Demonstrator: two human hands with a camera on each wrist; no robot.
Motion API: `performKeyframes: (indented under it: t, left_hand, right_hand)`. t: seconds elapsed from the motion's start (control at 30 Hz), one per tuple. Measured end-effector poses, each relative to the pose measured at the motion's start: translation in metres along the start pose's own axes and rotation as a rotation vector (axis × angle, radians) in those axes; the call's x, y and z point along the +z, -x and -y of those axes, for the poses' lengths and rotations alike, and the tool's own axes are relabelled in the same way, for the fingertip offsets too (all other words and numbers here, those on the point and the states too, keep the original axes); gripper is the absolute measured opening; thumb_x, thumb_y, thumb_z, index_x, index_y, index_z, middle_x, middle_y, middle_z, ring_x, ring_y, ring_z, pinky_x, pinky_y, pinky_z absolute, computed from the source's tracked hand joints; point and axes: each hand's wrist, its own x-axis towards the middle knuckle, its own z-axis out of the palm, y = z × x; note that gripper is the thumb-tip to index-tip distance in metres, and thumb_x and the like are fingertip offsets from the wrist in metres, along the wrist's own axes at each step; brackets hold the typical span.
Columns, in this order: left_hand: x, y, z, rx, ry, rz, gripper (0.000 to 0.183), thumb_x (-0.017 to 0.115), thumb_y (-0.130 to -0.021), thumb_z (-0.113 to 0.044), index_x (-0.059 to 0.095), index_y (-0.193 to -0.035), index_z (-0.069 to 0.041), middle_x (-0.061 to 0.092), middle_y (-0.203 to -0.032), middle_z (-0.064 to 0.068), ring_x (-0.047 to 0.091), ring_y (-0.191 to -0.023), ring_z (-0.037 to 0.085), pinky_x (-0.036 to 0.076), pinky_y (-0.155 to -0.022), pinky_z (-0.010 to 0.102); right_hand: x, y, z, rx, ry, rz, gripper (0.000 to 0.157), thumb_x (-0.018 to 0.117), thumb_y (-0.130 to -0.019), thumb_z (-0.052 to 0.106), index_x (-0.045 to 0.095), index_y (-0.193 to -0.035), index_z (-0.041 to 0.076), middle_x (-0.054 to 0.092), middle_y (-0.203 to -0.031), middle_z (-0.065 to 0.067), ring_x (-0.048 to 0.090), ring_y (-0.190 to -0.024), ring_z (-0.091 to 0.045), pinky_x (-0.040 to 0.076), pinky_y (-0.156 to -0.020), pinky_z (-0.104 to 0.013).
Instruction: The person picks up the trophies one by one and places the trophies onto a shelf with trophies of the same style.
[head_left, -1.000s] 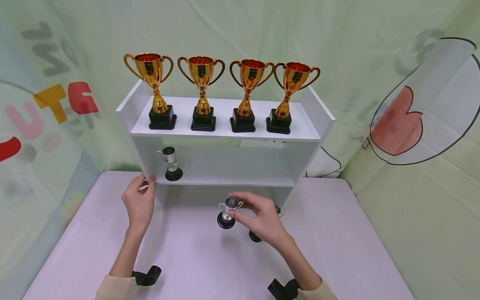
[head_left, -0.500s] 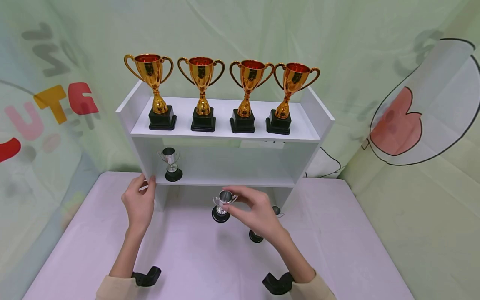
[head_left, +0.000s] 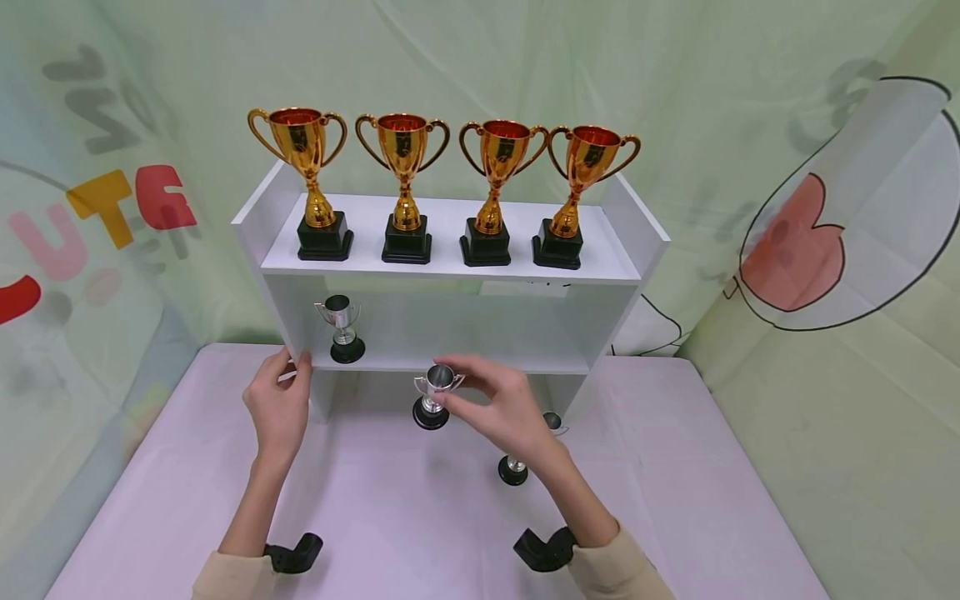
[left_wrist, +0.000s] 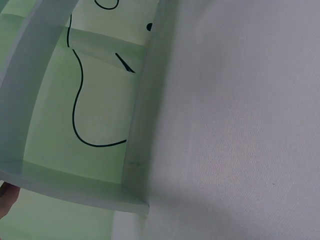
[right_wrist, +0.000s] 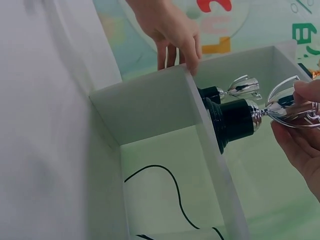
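Observation:
My right hand (head_left: 502, 404) pinches a small silver trophy cup (head_left: 440, 379) with a round black base, held upright just in front of the middle shelf's edge. The right wrist view has this silver trophy cup (right_wrist: 237, 120) by the shelf board, thumb and fingers at its bowl. My left hand (head_left: 277, 408) grips the left side panel of the white shelf unit (head_left: 450, 273). Another silver trophy cup (head_left: 339, 312) stands at the left of the middle shelf. Behind my right wrist, a black base (head_left: 513, 472) and a silver bowl (head_left: 552, 421) show; whether they belong together is hidden.
Several gold trophies (head_left: 405, 142) on square black bases line the top shelf. The unit stands on a table with a pale cloth (head_left: 390, 517). Printed fabric (head_left: 787, 167) hangs behind and at the sides. A dark cable (head_left: 663, 317) runs behind the unit's right side.
My right hand has carried the silver trophy cup leftward and up, closer to the middle shelf's edge. More of the black base behind my wrist shows. My left hand stays on the side panel.

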Motion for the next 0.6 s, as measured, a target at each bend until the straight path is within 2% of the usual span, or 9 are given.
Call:
performKeyframes:
  t: [0.3,0.6]
  left_hand:
    - [-0.001,0.0,-0.001,-0.013,0.001,0.002,0.02,0.066,-0.095,0.0,0.076,-0.113,0.003,0.073,-0.1,0.022,0.056,-0.081,-0.014,0.048,-0.074,-0.002]
    - [0.0,0.0,0.0,-0.003,0.008,-0.002,0.022,0.066,-0.096,0.0,0.075,-0.116,0.003,0.073,-0.102,0.023,0.056,-0.082,-0.014,0.049,-0.074,-0.002]
  right_hand:
    - [0.003,-0.016,0.005,0.007,-0.02,0.003,0.04,0.079,-0.087,0.001,0.069,-0.126,-0.001,0.074,-0.122,-0.011,0.07,-0.113,-0.024,0.06,-0.096,-0.026]
    - [0.005,-0.031,0.005,0.0,-0.053,0.005,0.04,0.079,-0.088,0.001,0.069,-0.125,-0.002,0.074,-0.118,-0.014,0.071,-0.104,-0.024,0.06,-0.095,-0.027]
